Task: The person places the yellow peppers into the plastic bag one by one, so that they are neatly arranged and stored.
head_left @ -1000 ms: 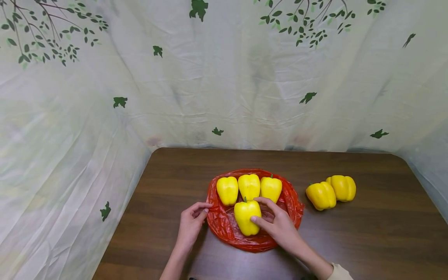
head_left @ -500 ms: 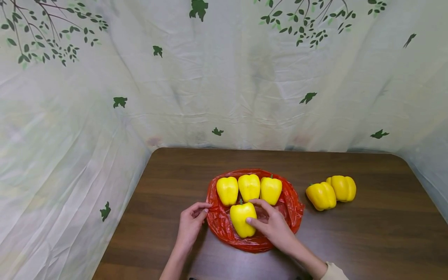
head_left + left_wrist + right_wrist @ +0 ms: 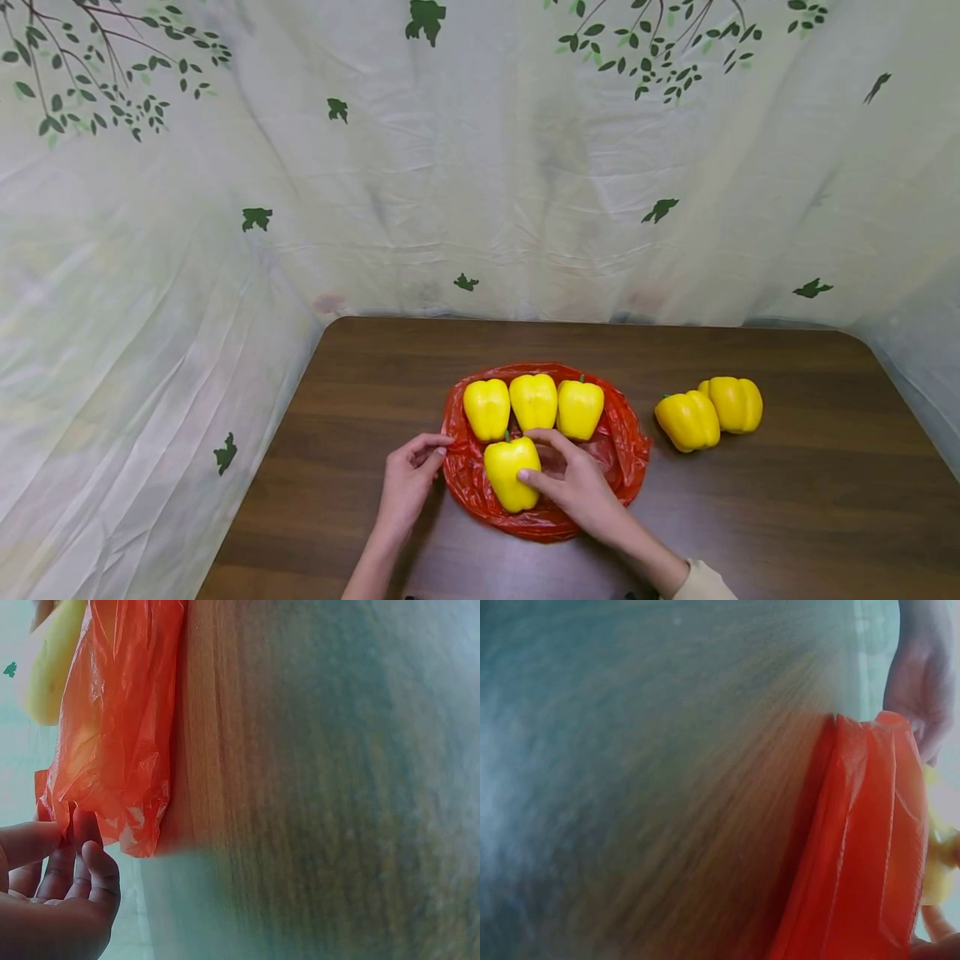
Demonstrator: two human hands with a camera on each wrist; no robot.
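Observation:
A red plastic bag (image 3: 465,483) lies spread on the table with its rim rolled into a ring. Three yellow bell peppers stand in a row at its far side: left (image 3: 487,410), middle (image 3: 534,402) and right (image 3: 581,409). My right hand (image 3: 581,487) grips another yellow bell pepper (image 3: 512,475) from its right side, at the near left of the bag. The left hand (image 3: 407,483) pinches the bag's left rim between thumb and fingers; the left wrist view shows the red film (image 3: 112,750) gathered at those fingertips. In the right wrist view, the bag's side hides most of the right hand.
Two more yellow bell peppers, a nearer one (image 3: 687,420) and a farther one (image 3: 732,404), sit touching each other to the right of the bag. The brown wooden table (image 3: 810,500) ends at a pale leaf-print cloth (image 3: 525,208) behind and at the sides.
My right hand has moved left and slightly nearer to me, carrying the bell pepper across the bag. The left hand stays at the rim.

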